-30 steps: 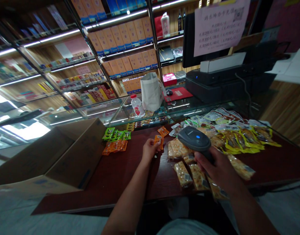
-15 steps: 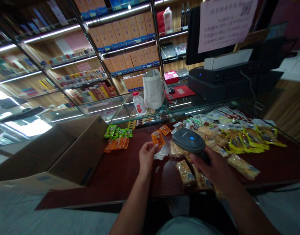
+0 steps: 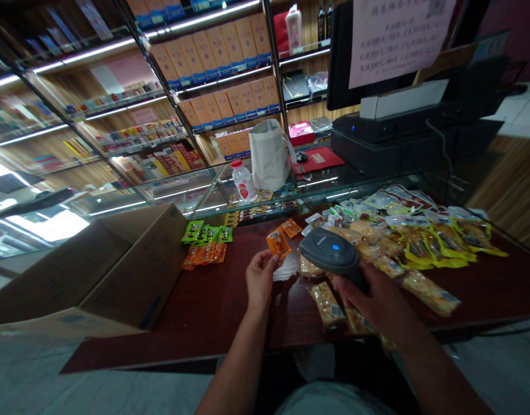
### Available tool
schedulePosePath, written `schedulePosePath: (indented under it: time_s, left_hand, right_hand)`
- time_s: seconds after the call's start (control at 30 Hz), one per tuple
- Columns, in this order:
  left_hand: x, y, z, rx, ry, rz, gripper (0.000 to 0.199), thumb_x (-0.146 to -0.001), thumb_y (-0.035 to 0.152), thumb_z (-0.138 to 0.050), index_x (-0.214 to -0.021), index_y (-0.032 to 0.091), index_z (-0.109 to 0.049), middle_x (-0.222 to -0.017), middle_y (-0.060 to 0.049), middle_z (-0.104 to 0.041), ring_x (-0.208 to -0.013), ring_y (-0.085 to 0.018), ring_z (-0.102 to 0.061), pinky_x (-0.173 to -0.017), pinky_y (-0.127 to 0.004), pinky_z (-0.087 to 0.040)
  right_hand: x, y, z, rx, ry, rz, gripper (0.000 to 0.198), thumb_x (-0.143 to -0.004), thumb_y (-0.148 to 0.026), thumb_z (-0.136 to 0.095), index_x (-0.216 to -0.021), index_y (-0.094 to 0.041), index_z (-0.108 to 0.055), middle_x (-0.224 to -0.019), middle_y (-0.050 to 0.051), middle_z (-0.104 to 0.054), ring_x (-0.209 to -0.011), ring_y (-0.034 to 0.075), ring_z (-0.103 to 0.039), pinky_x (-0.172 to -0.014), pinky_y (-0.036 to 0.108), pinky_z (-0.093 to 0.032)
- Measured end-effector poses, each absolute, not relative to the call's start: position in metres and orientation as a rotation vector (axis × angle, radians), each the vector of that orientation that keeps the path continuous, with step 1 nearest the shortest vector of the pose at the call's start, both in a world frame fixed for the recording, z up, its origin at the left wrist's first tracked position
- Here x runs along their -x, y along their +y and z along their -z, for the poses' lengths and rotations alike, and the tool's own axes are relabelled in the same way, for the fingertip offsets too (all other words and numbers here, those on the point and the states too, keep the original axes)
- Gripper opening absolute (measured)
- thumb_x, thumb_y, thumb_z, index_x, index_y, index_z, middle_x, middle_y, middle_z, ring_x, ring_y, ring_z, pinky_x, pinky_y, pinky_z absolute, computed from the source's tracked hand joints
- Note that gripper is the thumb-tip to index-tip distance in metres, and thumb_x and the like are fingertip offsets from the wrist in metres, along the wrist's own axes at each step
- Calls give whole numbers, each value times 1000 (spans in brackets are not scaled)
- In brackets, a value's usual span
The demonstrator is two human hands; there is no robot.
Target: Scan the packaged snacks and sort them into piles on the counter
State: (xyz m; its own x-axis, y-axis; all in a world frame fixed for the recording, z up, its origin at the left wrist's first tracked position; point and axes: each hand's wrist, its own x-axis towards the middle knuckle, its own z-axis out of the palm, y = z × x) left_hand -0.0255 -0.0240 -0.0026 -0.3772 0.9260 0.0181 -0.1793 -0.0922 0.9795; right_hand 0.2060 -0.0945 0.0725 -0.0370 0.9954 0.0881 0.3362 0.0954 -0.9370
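Presently, from my remote seat, I have the left hand pinching an orange packet by its lower edge, thumb against fingers. It appears lifted off the dark red table, beside a second orange packet; whether the two touch, I can't tell. My right hand is wrapped around the handle of a barcode scanner, its nose pointing toward the held packet; the trigger finger is hidden from me.

My main worry is that narrow pinch: with so little wrapper gripped, the packet could swivel or slip if the fingers loosen. Its film looks pliable, so a squeeze might crease any printing. Should I tip the scanner's nose downward, it could knock the wrapped biscuit packs below, or catch one of their upward-facing labels instead, I judge.
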Motion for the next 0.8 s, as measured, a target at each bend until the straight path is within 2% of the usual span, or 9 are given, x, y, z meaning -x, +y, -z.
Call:
schedulePosePath:
  time_s: [0.4, 0.53, 0.63, 0.8]
  left_hand:
    - [24, -22, 3, -961, 1330, -1587, 34, -67, 37, -84, -89, 14, -72, -88, -6, -78, -80, -20, -74, -79, -34, -59]
    - [23, -23, 2, -1006, 1327, -1570, 30, -70, 35, -81, -90, 14, -73, -89, -7, -79, -82, -20, -74, -81, -33, -58]
    - [22, -24, 2, -1008, 1333, -1569, 29, -71, 34, -81, -90, 14, -74, -88, -6, -79, -81, -20, -73, -80, -32, -58]
    - [20, -23, 4, -933, 1298, -1592, 33, -66, 35, -85, -88, 15, -70, -86, -5, -77, -79, -19, -73, -79, -33, -58]
  right_hand:
    - [-206, -94, -71, 1339, -1568, -966, 37, -85, -53, -60, -97, -20, -72, -56, -2, -61, -53, 20, -56, -56, 31, -42]
    - [-208, -95, -70, 1321, -1600, -918, 33, -87, -52, -60, -91, -20, -70, -56, -2, -61, -54, 19, -56, -59, 31, -42]
    - [-209, -97, -71, 1320, -1588, -933, 32, -87, -52, -61, -83, -22, -69, -55, -2, -62, -52, 19, -57, -55, 30, -43]
    - [-210, -99, -72, 1350, -1566, -931, 34, -86, -55, -61, -85, -22, -70, -52, -1, -63, -48, 19, -57, -49, 29, -44]
